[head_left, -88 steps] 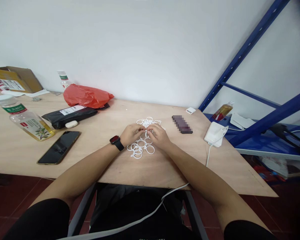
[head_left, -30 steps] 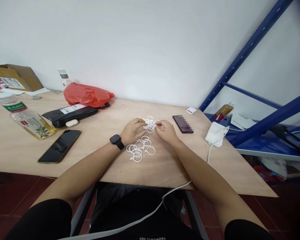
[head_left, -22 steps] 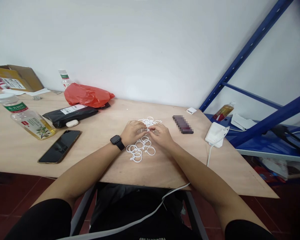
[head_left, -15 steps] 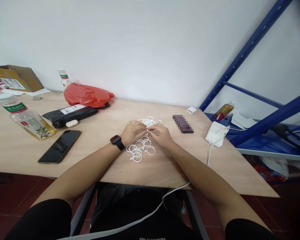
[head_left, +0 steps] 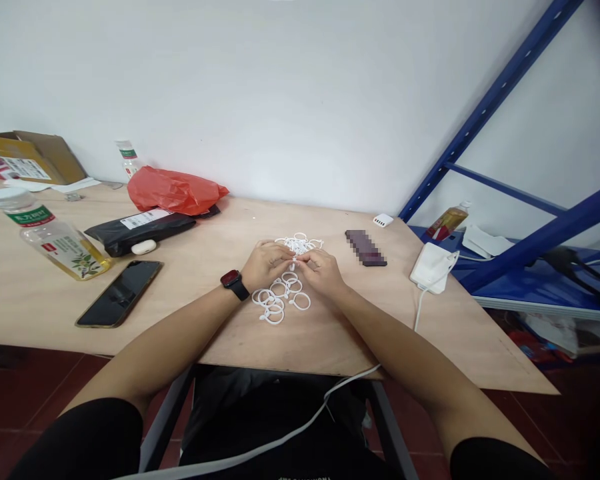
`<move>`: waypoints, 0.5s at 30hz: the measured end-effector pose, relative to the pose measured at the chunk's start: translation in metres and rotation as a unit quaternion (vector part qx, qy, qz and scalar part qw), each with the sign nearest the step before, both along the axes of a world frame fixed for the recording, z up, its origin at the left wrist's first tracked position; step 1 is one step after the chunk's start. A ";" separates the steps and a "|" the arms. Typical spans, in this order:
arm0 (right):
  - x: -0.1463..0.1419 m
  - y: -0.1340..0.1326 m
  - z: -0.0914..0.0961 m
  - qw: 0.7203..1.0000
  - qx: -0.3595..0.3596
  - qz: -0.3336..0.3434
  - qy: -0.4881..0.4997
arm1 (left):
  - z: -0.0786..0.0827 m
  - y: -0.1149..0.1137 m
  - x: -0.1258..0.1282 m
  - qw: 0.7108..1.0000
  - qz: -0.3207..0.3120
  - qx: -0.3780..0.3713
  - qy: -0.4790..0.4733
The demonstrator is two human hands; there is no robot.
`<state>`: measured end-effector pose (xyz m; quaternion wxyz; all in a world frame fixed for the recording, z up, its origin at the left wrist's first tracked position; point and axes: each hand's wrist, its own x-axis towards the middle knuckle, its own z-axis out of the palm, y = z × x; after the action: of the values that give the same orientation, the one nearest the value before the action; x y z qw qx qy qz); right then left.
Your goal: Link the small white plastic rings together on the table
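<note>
My left hand (head_left: 267, 265) and my right hand (head_left: 323, 270) meet over the table, fingertips pinched together on a small white ring (head_left: 294, 260), mostly hidden by the fingers. Closer to me lie several white plastic rings (head_left: 275, 305), each with a small knob, partly overlapping. Just beyond my fingers is a heap of more white rings (head_left: 300, 243), its near side covered by my hands. A black smartwatch (head_left: 235, 285) sits on my left wrist.
On the left stand a drink bottle (head_left: 55, 233), a phone (head_left: 120, 293), a black parcel (head_left: 140, 230) and a red plastic bag (head_left: 175, 190). Rightward lie a pixelated dark object (head_left: 366, 248), a white adapter (head_left: 433, 268) with its cable, and a blue shelf rack (head_left: 510, 267).
My fingers have shifted slightly around the small white piece, and a bit more of it shows below the fingertips. The loose rings and heap have not moved.
</note>
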<state>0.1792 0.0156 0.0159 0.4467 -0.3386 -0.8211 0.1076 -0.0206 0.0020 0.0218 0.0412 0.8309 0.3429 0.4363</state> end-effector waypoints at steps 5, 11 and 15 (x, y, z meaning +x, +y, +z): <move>-0.002 0.000 -0.003 1.000 -0.004 -0.010 -0.001 | 0.001 -0.001 0.001 1.000 0.003 -0.019 0.003; -0.004 0.000 -0.003 0.999 -0.027 -0.010 0.032 | 0.000 0.002 0.000 1.000 0.001 -0.017 -0.006; -0.003 0.002 -0.005 0.998 -0.047 0.004 0.037 | 0.000 0.005 -0.002 1.000 -0.020 -0.018 0.005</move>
<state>0.1759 0.0176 0.0111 0.4595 -0.3518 -0.7996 0.1602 -0.0230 0.0067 0.0216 0.0636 0.8388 0.3340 0.4252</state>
